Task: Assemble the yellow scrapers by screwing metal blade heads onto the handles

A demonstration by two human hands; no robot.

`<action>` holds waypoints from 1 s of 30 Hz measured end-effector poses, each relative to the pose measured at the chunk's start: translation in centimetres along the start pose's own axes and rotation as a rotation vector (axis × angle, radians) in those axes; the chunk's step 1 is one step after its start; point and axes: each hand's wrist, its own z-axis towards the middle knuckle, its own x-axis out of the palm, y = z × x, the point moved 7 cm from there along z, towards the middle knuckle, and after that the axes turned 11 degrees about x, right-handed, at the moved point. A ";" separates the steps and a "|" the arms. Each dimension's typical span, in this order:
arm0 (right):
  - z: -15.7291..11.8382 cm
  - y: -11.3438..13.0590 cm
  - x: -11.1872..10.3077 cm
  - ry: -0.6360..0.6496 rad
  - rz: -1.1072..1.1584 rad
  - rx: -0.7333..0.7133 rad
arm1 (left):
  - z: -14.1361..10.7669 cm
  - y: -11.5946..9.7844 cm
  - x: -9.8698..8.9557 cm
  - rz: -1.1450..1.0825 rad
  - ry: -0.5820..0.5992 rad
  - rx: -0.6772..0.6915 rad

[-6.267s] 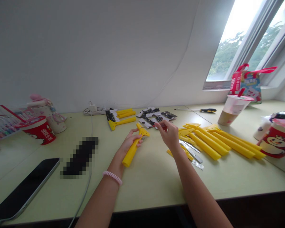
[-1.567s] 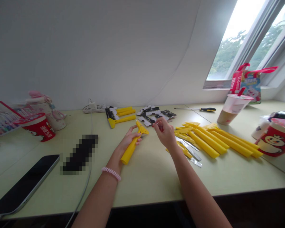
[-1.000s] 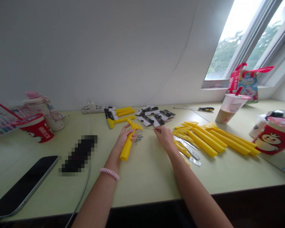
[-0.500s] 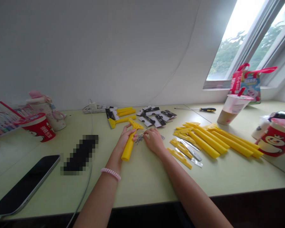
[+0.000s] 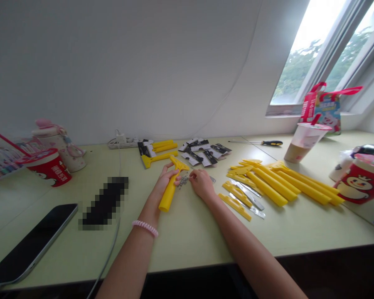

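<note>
My left hand (image 5: pixel 166 181) is wrapped round the handle of a yellow scraper (image 5: pixel 167 195), its wide head tilted up and away from me. Just right of it lies a small heap of metal screws (image 5: pixel 183 181). At the heap's right edge, my right hand (image 5: pixel 202 182) has its fingertips pinched together; whether a screw is between them is too small to tell. A grey metal piece (image 5: pixel 213 180) shows partly beside that hand. Further right are loose yellow clamp plates (image 5: pixel 237 207), metal blades (image 5: pixel 254 201) and several yellow scraper handles (image 5: pixel 272 191).
Behind my hands lie yellow scrapers (image 5: pixel 162 156) and black-and-white cards (image 5: pixel 202 153). A screwdriver (image 5: pixel 269 143) rests near the wall. Drink cups (image 5: pixel 307 143) stand at right, another red cup (image 5: pixel 54 168) at left. A phone (image 5: pixel 34 241) and a cable (image 5: pixel 114 245) lie on the left.
My right hand has shifted very slightly at the edge of the screws, fingers still pinched. The left hand keeps the scraper in nearly the same place.
</note>
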 end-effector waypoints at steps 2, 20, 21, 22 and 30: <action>0.0 -0.3 0.0 0.005 0.008 0.034 | 0.0 0.0 0.1 -0.001 0.025 0.004; 1.1 -2.7 -2.4 0.091 0.753 0.205 | -1.9 0.2 2.6 0.090 0.228 -0.123; 1.1 -2.6 -2.4 0.103 0.756 0.198 | -2.0 0.1 2.7 0.098 0.231 -0.125; 1.1 -2.5 -2.4 0.112 0.751 0.186 | -2.0 0.1 2.8 0.104 0.236 -0.127; 1.4 -2.0 -3.0 0.048 0.678 0.039 | -2.3 0.1 3.1 0.121 0.279 -0.130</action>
